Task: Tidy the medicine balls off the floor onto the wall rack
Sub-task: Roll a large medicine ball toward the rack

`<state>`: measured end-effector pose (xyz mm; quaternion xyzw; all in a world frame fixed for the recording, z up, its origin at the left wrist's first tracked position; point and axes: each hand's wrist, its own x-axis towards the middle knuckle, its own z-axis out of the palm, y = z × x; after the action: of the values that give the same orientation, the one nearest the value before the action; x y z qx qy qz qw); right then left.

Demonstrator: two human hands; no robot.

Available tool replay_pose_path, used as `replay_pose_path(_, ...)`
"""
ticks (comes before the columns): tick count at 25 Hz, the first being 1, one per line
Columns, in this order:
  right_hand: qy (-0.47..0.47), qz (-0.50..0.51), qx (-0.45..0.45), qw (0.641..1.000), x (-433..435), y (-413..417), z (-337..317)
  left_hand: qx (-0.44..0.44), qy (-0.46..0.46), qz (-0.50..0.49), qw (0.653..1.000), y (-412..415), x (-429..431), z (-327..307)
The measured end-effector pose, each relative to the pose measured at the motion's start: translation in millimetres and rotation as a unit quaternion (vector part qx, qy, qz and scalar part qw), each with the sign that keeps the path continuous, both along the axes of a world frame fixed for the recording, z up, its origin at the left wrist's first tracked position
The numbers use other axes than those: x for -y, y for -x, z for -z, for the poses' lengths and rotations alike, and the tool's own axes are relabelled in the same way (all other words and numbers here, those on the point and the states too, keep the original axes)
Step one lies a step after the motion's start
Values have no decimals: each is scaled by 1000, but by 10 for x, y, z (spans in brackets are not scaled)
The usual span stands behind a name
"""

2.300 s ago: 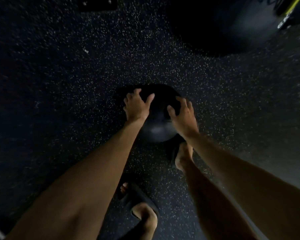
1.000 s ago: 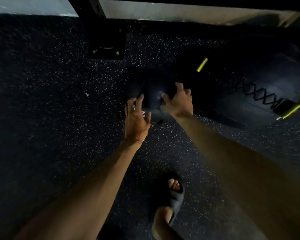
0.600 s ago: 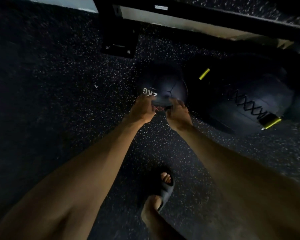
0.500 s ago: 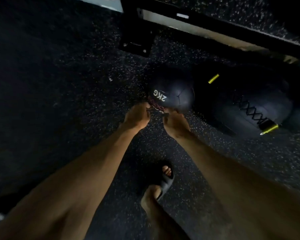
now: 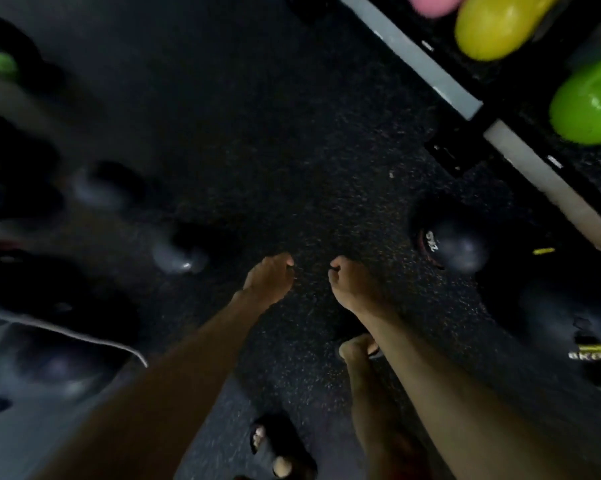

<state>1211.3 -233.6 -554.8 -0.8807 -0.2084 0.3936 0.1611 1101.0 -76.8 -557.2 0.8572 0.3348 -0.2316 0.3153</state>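
The speckled rubber floor fills most of the view, dark and blurred. The wall rack runs diagonally from twelve o'clock toward three, its pale rail edging a shelf that holds a yellow ball and a green ball. At four o'clock lies a large black ball with yellow marks; just beside it, at about three o'clock, sits the small black medicine ball, on the floor close under the rack.

At centre, both arms reach forward. The left hand and right hand are each loosely curled, fingers together, gripping nothing, and well apart from either ball.

This looks like the gap between pickups: no ball is in hand, and several dark shapes at nine o'clock appear to be more balls, though blur hides detail. The next move likely calls for choosing one, stooping, and cupping it two-handed.

Open floor lies ahead toward twelve; the rack rail and its foot crowd the right side.
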Motion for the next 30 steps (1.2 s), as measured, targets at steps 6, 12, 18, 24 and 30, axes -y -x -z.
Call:
replay_pose_path(6,22,-116,25,993,-916,1735,-816,29,-7,-122,992,1978,-569,-844)
replay_pose_path(12,18,-233,21,972,-1867,3091,-1287,35,-20,-246,968,3738,-1083,-1203)
replay_pose_path(18,11,-346,18,938,-2736,4145,-1205,33,-19,-352,935,5037,-1631,-1210)
replay_pose_path(24,24,-388,-7,921,-3710,4882,-949,-3,10,-375,927,5814,-2547,-1052)
replay_pose_path(30,33,-371,-14,928,-4456,5343,-857,-30,24,-336,941,6199,-3468,-1007)
